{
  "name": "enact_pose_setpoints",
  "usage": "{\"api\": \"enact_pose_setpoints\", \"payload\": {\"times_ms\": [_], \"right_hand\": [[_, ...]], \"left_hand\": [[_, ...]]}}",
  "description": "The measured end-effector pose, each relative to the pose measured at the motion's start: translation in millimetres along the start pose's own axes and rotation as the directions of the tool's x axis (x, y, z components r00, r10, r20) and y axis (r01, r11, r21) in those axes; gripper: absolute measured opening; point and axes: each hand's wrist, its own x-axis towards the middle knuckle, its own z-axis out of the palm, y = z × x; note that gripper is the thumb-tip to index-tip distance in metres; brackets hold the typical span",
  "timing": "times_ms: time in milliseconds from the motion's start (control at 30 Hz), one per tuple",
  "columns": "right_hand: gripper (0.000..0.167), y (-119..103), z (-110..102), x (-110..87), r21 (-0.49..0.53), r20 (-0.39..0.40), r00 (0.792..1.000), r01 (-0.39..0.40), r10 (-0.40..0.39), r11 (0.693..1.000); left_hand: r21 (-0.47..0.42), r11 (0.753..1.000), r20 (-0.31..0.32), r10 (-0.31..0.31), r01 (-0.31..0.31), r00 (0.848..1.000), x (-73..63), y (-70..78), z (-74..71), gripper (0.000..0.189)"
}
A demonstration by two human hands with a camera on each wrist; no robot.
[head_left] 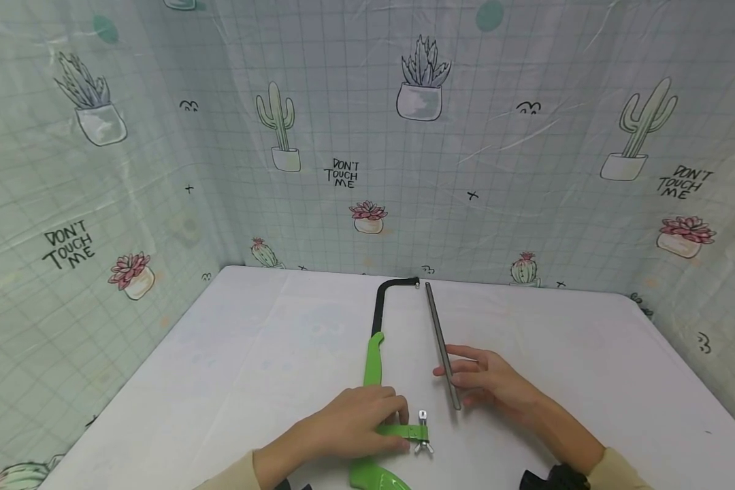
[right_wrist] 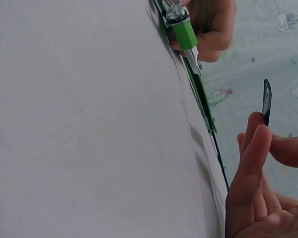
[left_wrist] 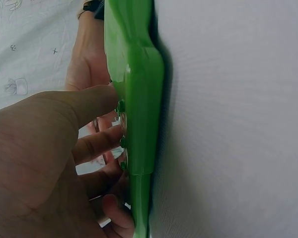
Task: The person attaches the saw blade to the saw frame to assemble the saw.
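A hacksaw frame (head_left: pixel 373 364) lies on the white table, its green handle towards me and its black bent arm pointing away. My left hand (head_left: pixel 361 422) grips the green part from above, beside the short bracket with a metal wing nut (head_left: pixel 424 447). In the left wrist view, thumb and fingertips touch the top side of the green body (left_wrist: pixel 141 114). To the right of the frame, my right hand (head_left: pixel 490 382) pinches a thin grey hacksaw blade (head_left: pixel 437 327) near its close end. One end of the blade (right_wrist: pixel 266 96), with a hole, shows above the fingers.
The white tabletop (head_left: pixel 269 340) stretches out on both sides of the hands. Behind and at the sides hangs a sheet (head_left: pixel 318 224) printed with a grid and potted cacti. A dark strap (head_left: pixel 554 478) sits by the right wrist.
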Motion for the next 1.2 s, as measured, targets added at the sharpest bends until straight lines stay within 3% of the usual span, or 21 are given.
{"api": "enact_pose_setpoints", "payload": {"times_ms": [233,1200], "right_hand": [[0.080,3.6,4.1,3.2,-0.044,-0.047,0.999,-0.010,0.008,0.999],[0.077,5.9,5.9,5.0,-0.029,0.008,1.000,0.013,-0.013,0.999]], "left_hand": [[0.002,1.000,0.003,-0.009,0.009,1.000,-0.8,1.4,-0.9,0.026],[0.026,1.000,-0.004,0.003,-0.003,1.000,1.5,-0.8,1.0,0.027]]}}
